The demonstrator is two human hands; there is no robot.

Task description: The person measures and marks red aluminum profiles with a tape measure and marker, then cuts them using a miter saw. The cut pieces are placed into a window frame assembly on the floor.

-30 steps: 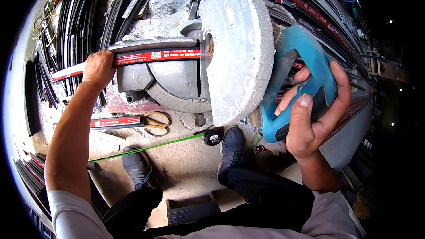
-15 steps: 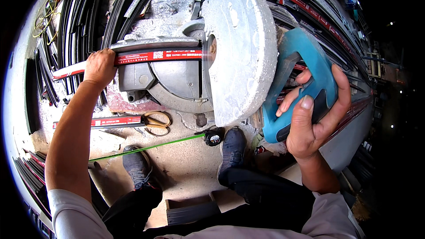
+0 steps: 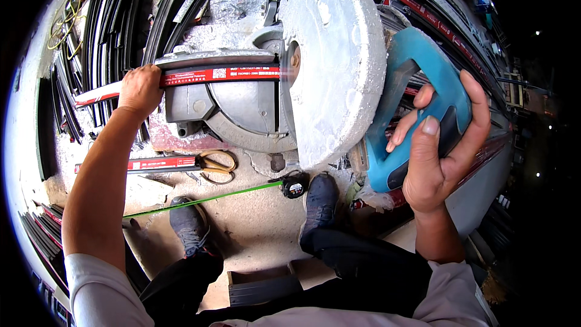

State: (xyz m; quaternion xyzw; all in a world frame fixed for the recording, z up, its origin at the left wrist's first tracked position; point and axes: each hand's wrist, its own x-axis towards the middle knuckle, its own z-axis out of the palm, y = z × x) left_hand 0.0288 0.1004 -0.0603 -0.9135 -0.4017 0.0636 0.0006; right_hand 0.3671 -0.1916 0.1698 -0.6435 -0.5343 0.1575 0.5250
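A miter saw with a dusty, powder-coated grey blade guard (image 3: 339, 66) stands in front of me. My right hand (image 3: 439, 151) holds its teal loop handle (image 3: 396, 63), some fingers passing through the opening and the thumb on the near side. Across the saw's grey base (image 3: 239, 109) lies a long dark profile bar with a red printed film (image 3: 251, 74), against the fence. My left hand (image 3: 140, 89) is closed over this bar at the left end of the fence. The guard hides the bar's right part, and the blade's cutting edge cannot be made out.
Below the saw lie scissors (image 3: 219, 163) with tan handles, a short red-filmed profile piece (image 3: 163, 165) and a tape measure (image 3: 293, 186) with its green tape (image 3: 206, 200) drawn out leftward. Dark profiles (image 3: 112, 36) crowd the far left; more red-filmed ones (image 3: 436, 21) lie at right.
The saw handle and guard have shifted slightly to the right and away from me, with my right hand still on the handle. My left hand keeps its place on the bar.
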